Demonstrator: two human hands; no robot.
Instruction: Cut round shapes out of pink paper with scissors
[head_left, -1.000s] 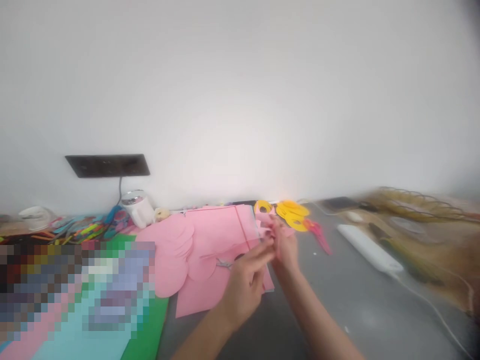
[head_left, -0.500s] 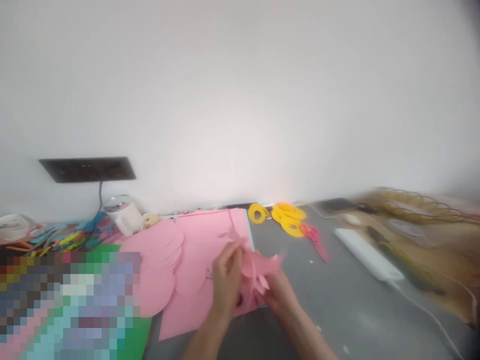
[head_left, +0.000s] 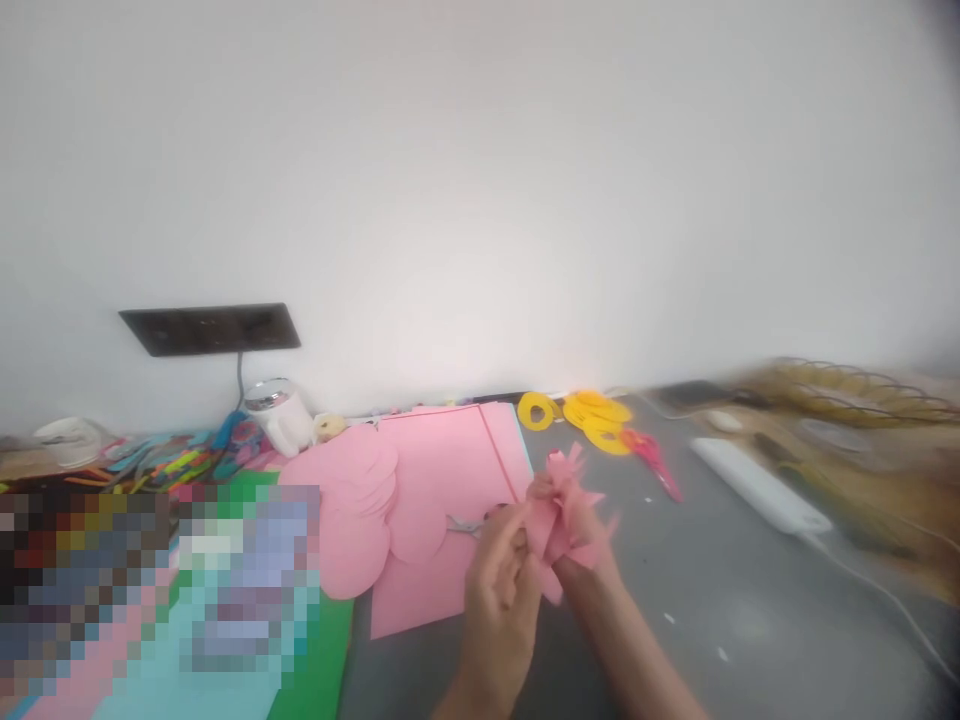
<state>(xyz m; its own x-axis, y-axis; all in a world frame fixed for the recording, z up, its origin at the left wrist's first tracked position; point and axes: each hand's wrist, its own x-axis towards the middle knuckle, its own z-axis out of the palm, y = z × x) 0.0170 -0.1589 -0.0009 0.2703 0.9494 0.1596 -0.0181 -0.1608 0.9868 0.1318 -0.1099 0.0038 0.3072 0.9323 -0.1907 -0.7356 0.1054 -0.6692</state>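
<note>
Crumpled pink paper scraps (head_left: 544, 525) with pointed, cut edges are bunched between my two hands, above the right edge of a pink sheet. My right hand (head_left: 581, 530) is closed around the bunch, and pointed strips stick out past its fingers. From the left side, my left hand (head_left: 501, 575) bends its fingers and thumb against the same paper; its fingertips are partly hidden. Scissors with grey blades (head_left: 463, 524) lie on the pink sheet (head_left: 427, 595), their handles largely behind my left hand. Beside them rest several pink paper circles (head_left: 349, 555), overlapping.
Yellow paper rings (head_left: 598, 410) and pink-handled scissors (head_left: 654, 465) lie at the back right. A white power strip (head_left: 757, 485) with its cable is farther right. At the left are a white canister (head_left: 281, 418), colourful craft strips (head_left: 161, 450) and green sheets (head_left: 326, 650). Small white bits dot the grey table (head_left: 675, 580).
Both hands have moved right relative to the pink sheet, with the scraps now bunched more tightly in my right hand. The scissors on the sheet show more. The view has shifted slightly left.
</note>
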